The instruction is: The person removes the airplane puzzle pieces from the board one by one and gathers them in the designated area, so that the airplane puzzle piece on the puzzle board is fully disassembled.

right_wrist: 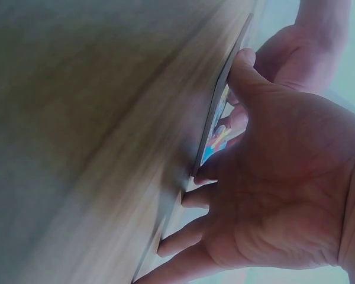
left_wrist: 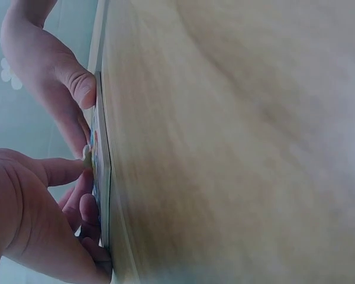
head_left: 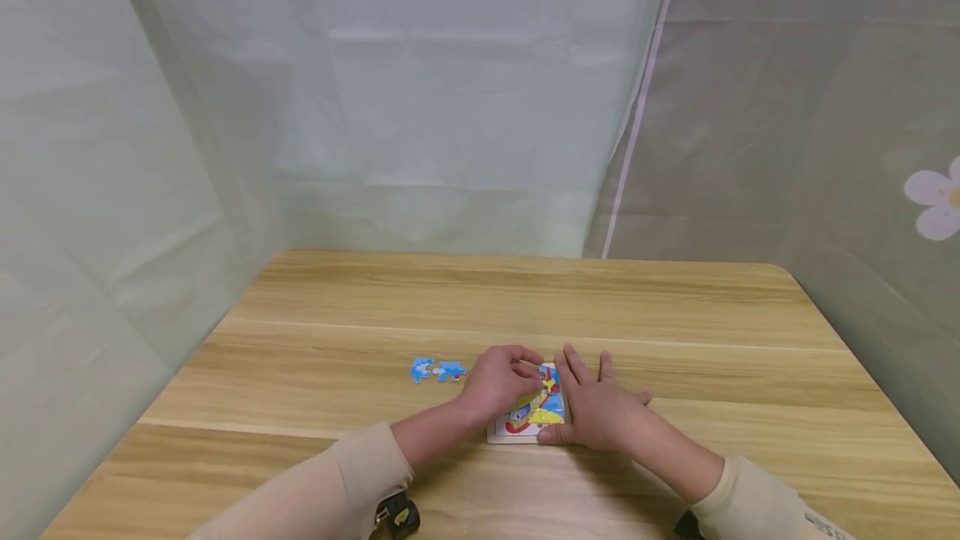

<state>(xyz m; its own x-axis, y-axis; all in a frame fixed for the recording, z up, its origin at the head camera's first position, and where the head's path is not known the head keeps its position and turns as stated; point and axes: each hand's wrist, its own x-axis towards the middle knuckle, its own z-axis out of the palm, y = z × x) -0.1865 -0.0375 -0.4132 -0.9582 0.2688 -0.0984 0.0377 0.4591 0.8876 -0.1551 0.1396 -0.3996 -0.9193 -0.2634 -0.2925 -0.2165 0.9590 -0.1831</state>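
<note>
A jigsaw puzzle board [head_left: 512,440] with a pale rim and a bright red, yellow and blue picture lies on the table. Over its left part, my left hand [head_left: 491,386] pinches a small yellowish puzzle piece [left_wrist: 87,158] between thumb and fingertips, close over the picture. The other fingers of that hand curl down at the board, hiding much of its far left side. My right hand [head_left: 603,413] lies along the board's right edge, fingers spread and straight. Its thumb [right_wrist: 244,59] rests on the board's near rim, and its outer fingertips reach the table.
Two loose blue-and-white puzzle pieces, one piece [head_left: 422,369] farther left and another piece [head_left: 450,371] nearer the left hand, lie on the wooden table [head_left: 337,298]. Pale curtains [head_left: 465,107] hang behind and beside the table. Dark wrist devices [head_left: 401,517] sit below the sleeves.
</note>
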